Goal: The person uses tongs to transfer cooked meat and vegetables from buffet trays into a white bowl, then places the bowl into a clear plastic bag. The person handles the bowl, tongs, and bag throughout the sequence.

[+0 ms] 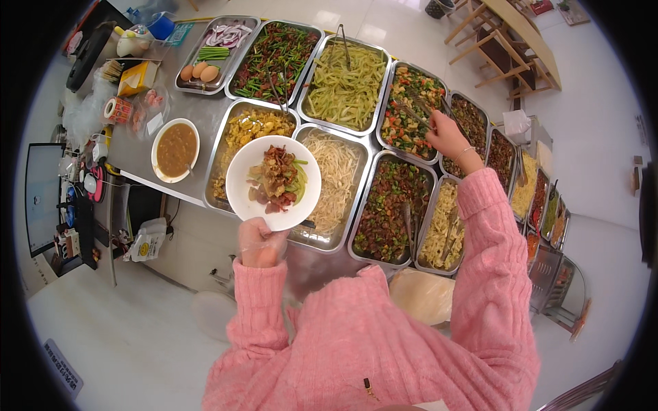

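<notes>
My left hand point(262, 244), in a clear plastic glove, grips the near edge of a white bowl point(241, 192). In the bowl lie green strips of vegetable, reddish-brown meat pieces and a brown topping point(273, 171). The bowl is above the trays of yellow scrambled-egg-like food point(257, 125) and bean sprouts point(332, 178), hiding part of both. My right hand point(452, 140) reaches far to the right, closed around the handle of metal tongs point(419, 118). The tongs' tips are over a tray of mixed diced vegetables point(399, 127); whether they pinch any food cannot be made out.
Steel trays of shredded green vegetable point(346, 85), chopped meat with greens point(391, 209) and pale yellow pieces point(442, 229) stand close together. A bowl of brown soup point(177, 151) sits at left, near eggs point(205, 71) and a monitor point(44, 198). Wooden furniture point(510, 48) stands beyond.
</notes>
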